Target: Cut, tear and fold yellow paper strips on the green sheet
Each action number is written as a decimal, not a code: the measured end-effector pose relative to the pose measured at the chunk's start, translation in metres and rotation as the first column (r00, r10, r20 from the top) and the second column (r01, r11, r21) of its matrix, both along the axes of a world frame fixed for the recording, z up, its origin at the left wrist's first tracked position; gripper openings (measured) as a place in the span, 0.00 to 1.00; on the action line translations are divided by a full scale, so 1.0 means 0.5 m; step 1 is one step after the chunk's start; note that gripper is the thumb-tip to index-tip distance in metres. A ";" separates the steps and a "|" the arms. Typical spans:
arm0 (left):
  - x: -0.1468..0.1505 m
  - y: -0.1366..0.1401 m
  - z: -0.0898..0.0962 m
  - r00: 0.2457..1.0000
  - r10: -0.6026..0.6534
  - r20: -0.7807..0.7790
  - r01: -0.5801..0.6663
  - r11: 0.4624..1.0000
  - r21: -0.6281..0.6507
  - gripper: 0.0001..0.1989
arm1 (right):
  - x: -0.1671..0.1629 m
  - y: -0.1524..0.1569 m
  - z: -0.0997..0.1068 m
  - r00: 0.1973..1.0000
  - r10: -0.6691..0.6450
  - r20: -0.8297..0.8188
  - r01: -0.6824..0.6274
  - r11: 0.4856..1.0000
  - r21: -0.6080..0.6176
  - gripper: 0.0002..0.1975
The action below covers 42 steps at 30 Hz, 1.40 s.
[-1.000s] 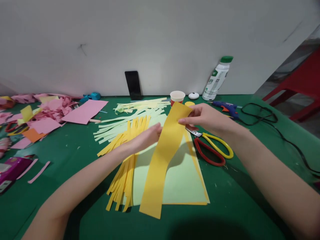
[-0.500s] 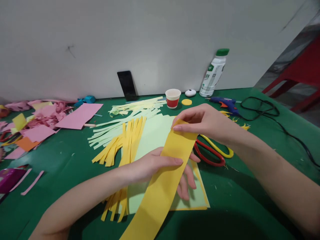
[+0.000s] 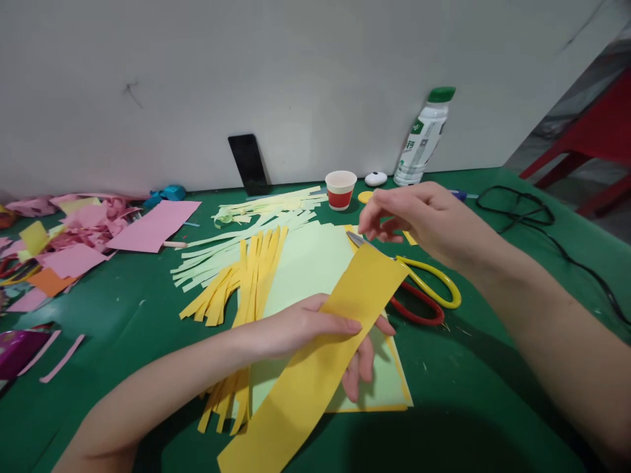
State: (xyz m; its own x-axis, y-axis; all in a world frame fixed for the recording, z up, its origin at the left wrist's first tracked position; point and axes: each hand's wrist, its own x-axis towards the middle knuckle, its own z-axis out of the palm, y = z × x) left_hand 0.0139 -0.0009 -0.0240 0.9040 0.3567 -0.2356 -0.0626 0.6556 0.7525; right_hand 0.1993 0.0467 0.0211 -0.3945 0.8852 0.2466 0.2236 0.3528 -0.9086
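Note:
In my left hand (image 3: 310,325) is a long yellow paper strip (image 3: 315,355), pinched under the thumb with the other fingers behind it. The strip slants from the lower middle up to the right. My right hand (image 3: 409,213) hovers past its upper end, loosely bent and holding nothing that shows. Below that hand lie scissors (image 3: 428,312) with one red and one yellow handle, their blades partly covered by the strip. Light green paper sheets (image 3: 305,263) rest under my left hand, with yellow paper edges beneath. Fringed yellow paper (image 3: 259,276) lies along their left side.
Pale green fringe (image 3: 217,253) spreads behind the yellow fringe. Pink paper scraps (image 3: 152,226) heap up at the left. A paper cup (image 3: 340,192), a leaning phone (image 3: 249,164) and a bottle (image 3: 424,144) stand along the wall. A black cord (image 3: 566,263) curls across the right side.
My right hand has let go of the strip's upper end and moved up and away from it. The strip has tilted to the right in my left hand, and the scissors' blades now show.

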 end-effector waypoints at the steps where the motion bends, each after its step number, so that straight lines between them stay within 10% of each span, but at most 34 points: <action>1: 0.000 0.000 0.001 1.000 0.009 0.000 -0.009 1.000 0.014 0.13 | 0.005 -0.001 0.003 0.997 0.052 0.063 -0.051 0.999 -0.013 0.13; 5: 0.002 0.002 0.009 0.999 0.036 0.039 -0.038 0.998 0.051 0.13 | 0.012 -0.006 0.012 0.957 0.183 0.226 -0.181 0.983 -0.029 0.06; 10: 0.006 0.006 0.014 0.990 0.111 0.090 -0.126 0.975 0.183 0.28 | 0.007 -0.009 0.013 0.951 0.284 0.125 -0.284 0.959 -0.012 0.03; 19: 0.003 0.003 -0.001 0.980 0.166 0.108 -0.195 0.910 0.367 0.26 | -0.009 -0.025 0.009 0.952 0.304 0.044 -0.307 0.948 0.088 0.03; 34: -0.006 -0.008 0.043 0.862 0.495 -0.109 -0.338 0.722 0.604 0.08 | -0.027 -0.050 0.013 0.972 0.091 0.215 -0.096 0.995 0.016 0.08; 42: -0.011 -0.016 0.052 0.883 0.468 0.030 -0.406 0.730 0.550 0.12 | -0.029 -0.063 0.016 0.981 0.104 0.162 -0.106 0.994 0.007 0.06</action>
State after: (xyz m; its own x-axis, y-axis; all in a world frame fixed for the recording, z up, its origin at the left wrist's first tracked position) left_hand 0.0086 -0.0089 0.0020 0.5986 0.8006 0.0271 -0.1443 0.0745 0.9867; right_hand 0.1847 0.0153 0.0292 -0.5208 0.8333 0.1856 0.3276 0.3959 -0.8579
